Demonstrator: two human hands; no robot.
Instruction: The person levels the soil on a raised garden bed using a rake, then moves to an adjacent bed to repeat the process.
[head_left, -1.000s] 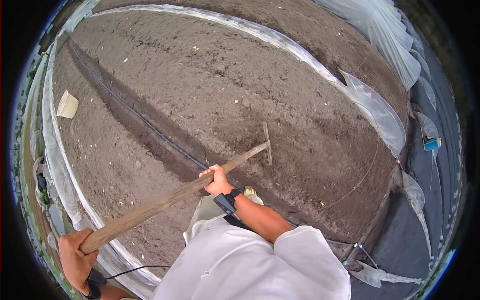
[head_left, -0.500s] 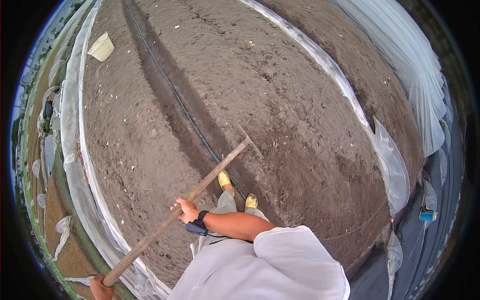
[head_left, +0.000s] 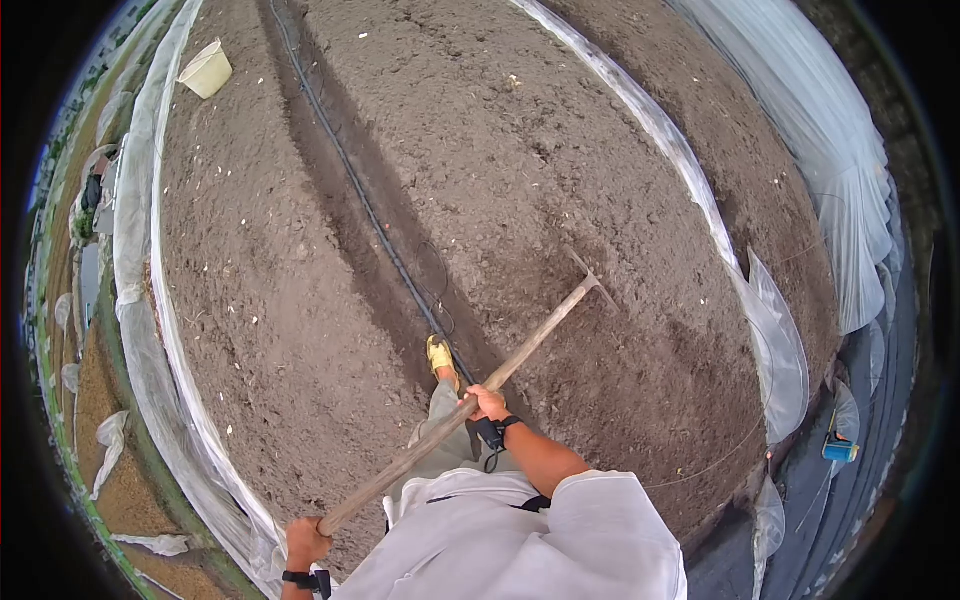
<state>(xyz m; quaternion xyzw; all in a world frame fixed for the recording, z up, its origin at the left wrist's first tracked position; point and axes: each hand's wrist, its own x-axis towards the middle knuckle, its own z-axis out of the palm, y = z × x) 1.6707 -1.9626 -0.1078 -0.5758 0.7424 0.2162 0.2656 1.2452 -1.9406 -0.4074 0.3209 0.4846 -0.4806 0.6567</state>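
Note:
A long wooden-handled hoe (head_left: 420, 448) slants from the lower left up to the right. Its thin crosswise head (head_left: 592, 280) rests on or just over the soil right of the furrow; whether it has a blade or teeth is too fine to make out. My left hand (head_left: 307, 541) is closed around the handle's butt end, close to my body. Farther up the shaft, my right hand (head_left: 486, 403) grips it, with a black device strapped at the wrist. A yellow shoe (head_left: 440, 352) of mine stands in the furrow, beside a black hose (head_left: 372, 215).
A cream bucket (head_left: 206, 70) sits on the left bed. White plastic sheeting borders the left bed (head_left: 150, 200) and lies in a strip (head_left: 690, 170) on the right. A blue-labelled object (head_left: 840, 450) lies on dark ground cover at far right.
The hoe's head has moved right and slightly up, away from the furrow. Both hands have shifted right with the handle, and my left hand is now fully in view.

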